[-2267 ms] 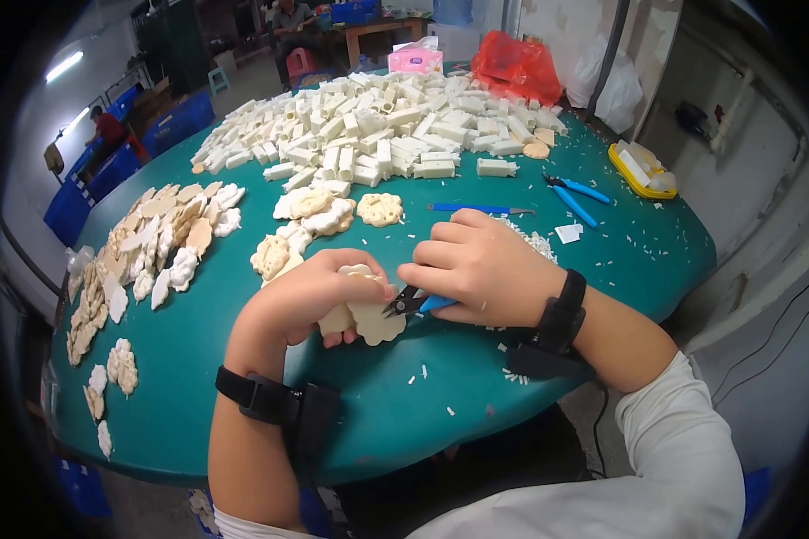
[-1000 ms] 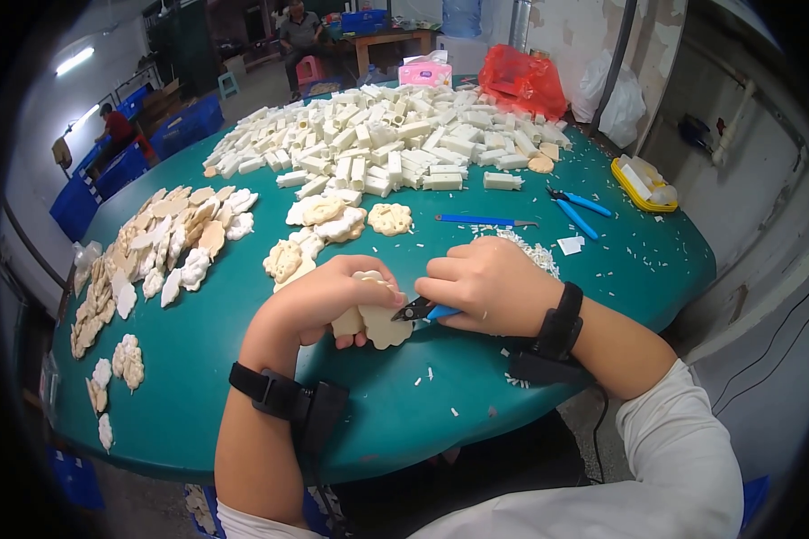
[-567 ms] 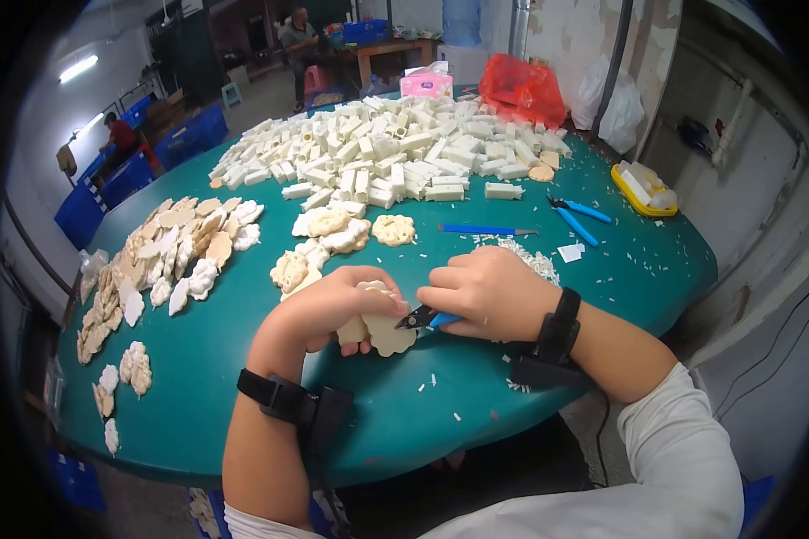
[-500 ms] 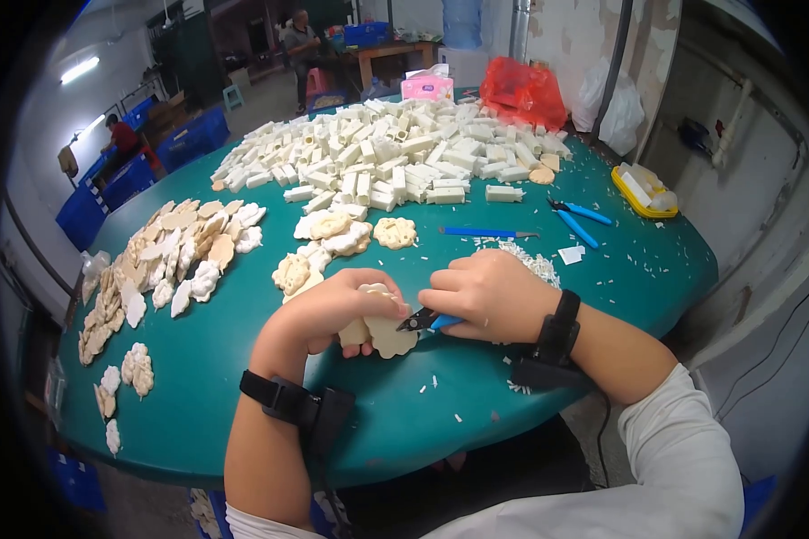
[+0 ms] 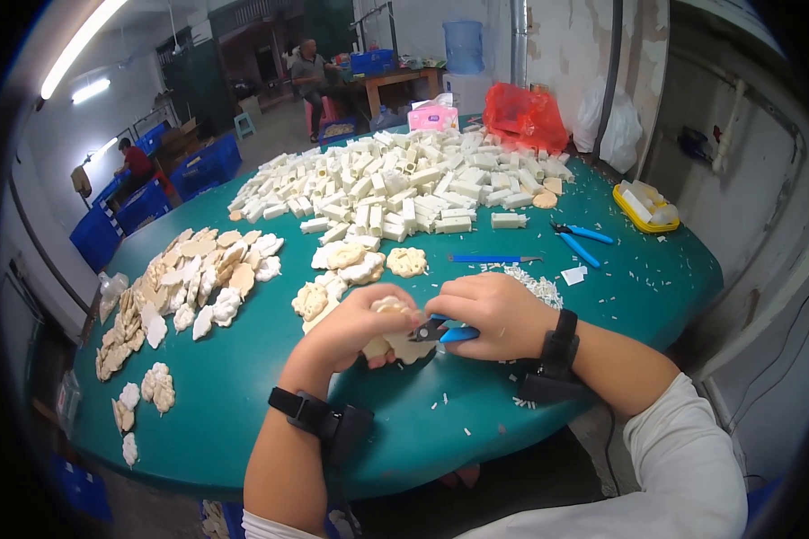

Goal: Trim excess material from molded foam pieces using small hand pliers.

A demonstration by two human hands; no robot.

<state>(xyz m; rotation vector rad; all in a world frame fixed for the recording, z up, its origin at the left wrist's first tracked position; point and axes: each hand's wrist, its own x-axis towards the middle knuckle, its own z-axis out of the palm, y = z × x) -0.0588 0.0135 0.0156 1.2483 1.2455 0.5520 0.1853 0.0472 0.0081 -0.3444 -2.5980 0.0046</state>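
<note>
Cream blocks (image 5: pixel 404 184) heaped behind left hand (image 5: pixel 355 328) — spare cutters (image 5: pixel 582 239) rightward.

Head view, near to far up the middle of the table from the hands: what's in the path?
Cream flower-shaped piece in the left hand, cut by blue-handled cutters in the right hand → loose cream flower-shaped pieces → heap of white rectangular blocks → pink tissue pack.

Left hand (image 5: pixel 355 325) covered most of the cream flower-shaped piece (image 5: pixel 406 341); only its lower edge showed. Right hand (image 5: pixel 494 314) hid the blue-handled cutters (image 5: pixel 449 333) apart from a bit of handle and jaws. Jaw contact with the piece was too small to resolve. Both elbows were cut off at the lower edge.
</note>
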